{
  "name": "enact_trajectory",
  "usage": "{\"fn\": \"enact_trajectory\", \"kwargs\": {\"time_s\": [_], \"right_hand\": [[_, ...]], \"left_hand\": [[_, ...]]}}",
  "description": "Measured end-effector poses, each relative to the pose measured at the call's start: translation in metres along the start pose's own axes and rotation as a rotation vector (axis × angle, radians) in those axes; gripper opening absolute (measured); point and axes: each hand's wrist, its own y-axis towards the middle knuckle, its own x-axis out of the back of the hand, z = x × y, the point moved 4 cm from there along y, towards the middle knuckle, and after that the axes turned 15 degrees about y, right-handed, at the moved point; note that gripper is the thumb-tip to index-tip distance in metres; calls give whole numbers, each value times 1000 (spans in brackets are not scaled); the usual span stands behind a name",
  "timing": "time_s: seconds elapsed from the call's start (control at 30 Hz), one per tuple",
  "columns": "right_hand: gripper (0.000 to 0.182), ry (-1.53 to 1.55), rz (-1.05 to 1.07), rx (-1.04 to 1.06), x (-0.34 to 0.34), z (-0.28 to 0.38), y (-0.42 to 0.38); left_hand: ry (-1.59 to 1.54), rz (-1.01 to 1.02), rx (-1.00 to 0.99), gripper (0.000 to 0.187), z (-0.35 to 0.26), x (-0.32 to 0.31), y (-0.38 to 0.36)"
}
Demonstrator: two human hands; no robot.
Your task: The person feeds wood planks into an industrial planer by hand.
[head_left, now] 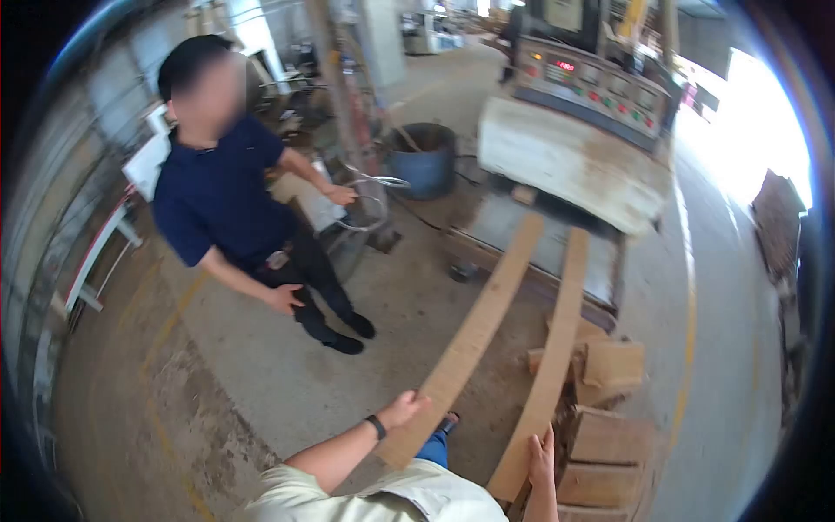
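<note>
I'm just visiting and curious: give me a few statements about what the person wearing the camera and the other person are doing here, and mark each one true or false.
1. The left hand grips a long curved wooden plank. True.
2. The right hand rests on a second curved wooden plank. True.
3. The person in a dark blue shirt holds one of the planks. False: that person stands apart, one hand at some wire loops.
4. The round blue-grey bucket sits on the machine's table. False: it stands on the concrete floor.
5. Stacked wooden blocks lie beside the planks. True.
</note>
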Motion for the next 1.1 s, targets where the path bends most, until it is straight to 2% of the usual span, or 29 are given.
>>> {"fn": "enact_trajectory", "kwargs": {"time_s": [0.07, 0.17, 0.2, 0.3, 0.33, 0.4, 0.57, 0.6, 0.7, 0.73, 0.8, 0.83, 0.87, 0.9, 0.93, 1.0, 1.1], "right_hand": [[63, 10, 26, 30, -6, -8, 10], [62, -46, -75, 3, -22, -13, 31], [63, -46, -62, -19, -25, -17, 42], [66, -53, -74, -38, -19, -37, 80], [66, 68, 1, 10, -18, -49, 98], [60, -31, -64, 58, -46, -39, 122], [60, -21, -90, 49, -71, -35, 197], [55, -24, -145, 44, -77, -30, 206], [49, 36, -215, -209, -69, -36, 232], [43, 72, -201, -258, -77, -29, 230], [43, 107, -160, -244, -73, -35, 231], [42, 161, -175, -242, -61, -47, 234], [41, 182, -206, -222, -70, -42, 231], [43, 200, -165, -202, -63, -52, 238], [42, 189, -97, -180, -72, -50, 240], [43, 187, -76, -193, -96, -39, 239], [46, 190, -52, -162, -94, -41, 248]], "left_hand": [[143, -19, 37, 53, -5, -2, 14], [158, -64, -7, 57, 20, -9, 56], [182, -76, -6, 58, 6, -11, 60], [259, -139, 33, 55, 22, -21, 104], [61, -65, 3, 56, 23, -30, 120], [160, -105, 26, 58, -8, -32, 137], [148, -131, 2, 59, -28, -44, 212], [131, -134, 18, 60, -30, -43, 226], [133, -95, 17, 59, -27, -42, 269], [83, -85, 44, 56, -53, -39, 264], [5, 15, 125, 52, -23, -48, 292], [148, -57, 107, 50, -49, -43, 284], [-48, -61, 59, 50, -10, -60, 310], [144, -34, 106, 55, -7, -61, 318], [11, -56, 54, 62, -4, -70, 325], [214, -162, 59, 66, -16, -65, 322], [184, -235, 14, 67, -25, -60, 323]]}}
